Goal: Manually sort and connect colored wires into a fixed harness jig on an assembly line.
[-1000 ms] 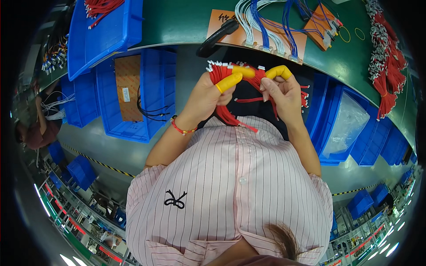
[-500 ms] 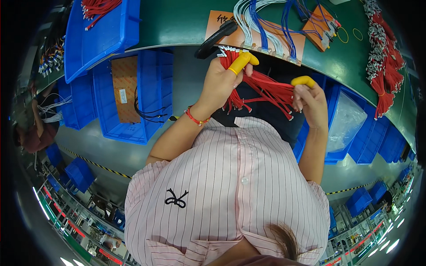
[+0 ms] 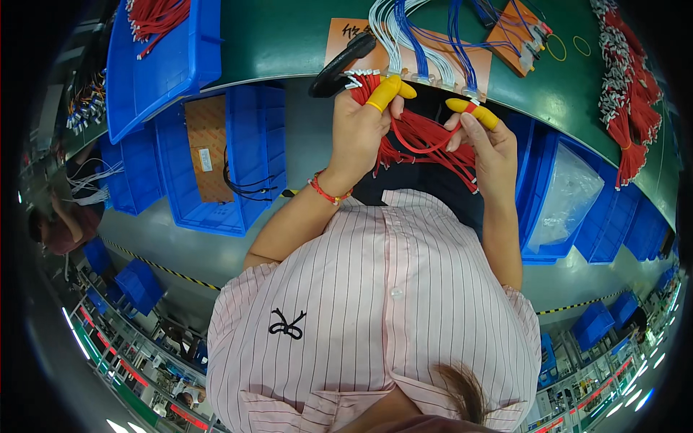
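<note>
My left hand (image 3: 359, 131), with yellow finger cots on its thumb and forefinger, is closed round a bundle of red wires (image 3: 427, 133). White connectors (image 3: 355, 78) top the bundle beside that hand, and the other ends fan out to the right over my lap. One red wire (image 3: 422, 151) curves out of the bundle to my right hand (image 3: 492, 148). Its end is pinched between the thumb and the yellow-covered forefinger, close to the table edge. Just beyond both hands, white and blue wires (image 3: 411, 43) lie over an orange board (image 3: 345, 54).
A black curved handle-like object (image 3: 343, 66) juts over the green table (image 3: 278, 40). Heaped red wire bundles (image 3: 624, 94) lie at the right. A blue tray (image 3: 170, 79) with red wires stands at the left. Blue bins (image 3: 245, 155) sit below, one holding clear plastic (image 3: 567, 187).
My right hand has moved up and left from the loose wire ends and now pinches one red wire's end near the table edge. That wire now bows between my hands; my left hand keeps its hold.
</note>
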The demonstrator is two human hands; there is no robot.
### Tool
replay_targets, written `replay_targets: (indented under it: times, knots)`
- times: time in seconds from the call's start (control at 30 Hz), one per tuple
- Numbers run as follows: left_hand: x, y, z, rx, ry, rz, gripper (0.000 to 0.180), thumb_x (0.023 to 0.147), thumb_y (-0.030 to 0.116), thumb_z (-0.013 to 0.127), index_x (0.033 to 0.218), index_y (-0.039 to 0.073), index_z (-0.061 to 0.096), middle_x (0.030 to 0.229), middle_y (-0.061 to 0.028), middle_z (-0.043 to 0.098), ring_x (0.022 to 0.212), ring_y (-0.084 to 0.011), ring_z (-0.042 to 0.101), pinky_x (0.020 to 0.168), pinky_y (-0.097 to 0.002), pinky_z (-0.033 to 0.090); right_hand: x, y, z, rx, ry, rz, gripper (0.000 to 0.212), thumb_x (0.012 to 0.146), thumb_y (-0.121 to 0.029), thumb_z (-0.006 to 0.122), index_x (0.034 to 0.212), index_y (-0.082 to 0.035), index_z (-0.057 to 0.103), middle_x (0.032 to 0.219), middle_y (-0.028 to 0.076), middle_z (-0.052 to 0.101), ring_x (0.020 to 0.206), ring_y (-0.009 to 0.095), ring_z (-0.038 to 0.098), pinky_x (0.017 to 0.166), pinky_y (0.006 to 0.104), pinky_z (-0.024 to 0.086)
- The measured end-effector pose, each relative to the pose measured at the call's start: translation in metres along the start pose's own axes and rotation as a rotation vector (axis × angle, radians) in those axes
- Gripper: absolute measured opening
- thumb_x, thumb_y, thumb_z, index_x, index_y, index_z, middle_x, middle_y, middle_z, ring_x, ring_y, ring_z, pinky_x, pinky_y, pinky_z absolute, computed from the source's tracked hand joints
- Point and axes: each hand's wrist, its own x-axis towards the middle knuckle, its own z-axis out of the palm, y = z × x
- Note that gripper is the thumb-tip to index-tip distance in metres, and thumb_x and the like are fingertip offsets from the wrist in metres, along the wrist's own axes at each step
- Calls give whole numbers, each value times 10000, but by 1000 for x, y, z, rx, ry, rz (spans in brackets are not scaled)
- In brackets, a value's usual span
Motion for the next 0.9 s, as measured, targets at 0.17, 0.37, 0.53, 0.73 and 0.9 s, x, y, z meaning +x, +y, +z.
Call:
replay_targets:
  times: [0.17,0.37,0.53,0.73,0.9]
  knots:
    - [6,21,-11,127,-120,-128,271,995,171,510,991,-50,668,645,24,556,451,7,294,414,-190,197,3,-2,3,-76,56,-12,273,991,-154,537,1090,76,644,826,94,651,602,106,579,603,220,476]
    - [-2,47,-33,518,-259,-134,260,993,165,509,1043,-2,702,715,13,623,460,-5,274,428,-215,227,5,-5,2,-116,43,13,280,991,-181,541,1048,67,657,748,78,629,534,95,544,533,210,441]
    - [-18,55,-52,825,-305,-86,246,989,142,514,1096,-7,678,881,-61,661,828,-115,524,782,-287,375,8,-3,1,-36,40,36,292,992,-198,534,1013,66,656,727,74,623,511,92,525,512,211,425]
    - [-29,58,-66,922,-267,-152,249,995,135,503,1124,7,674,885,-35,680,814,-95,587,763,-251,449,8,-1,3,49,76,19,289,987,-198,534,974,67,650,717,87,622,490,95,502,475,217,411]
    - [-31,47,-56,681,-151,-89,249,1006,162,496,1073,20,689,613,83,474,524,0,346,487,-199,256,8,2,6,97,93,-3,287,987,-194,530,974,66,651,719,94,628,488,94,500,467,215,411]
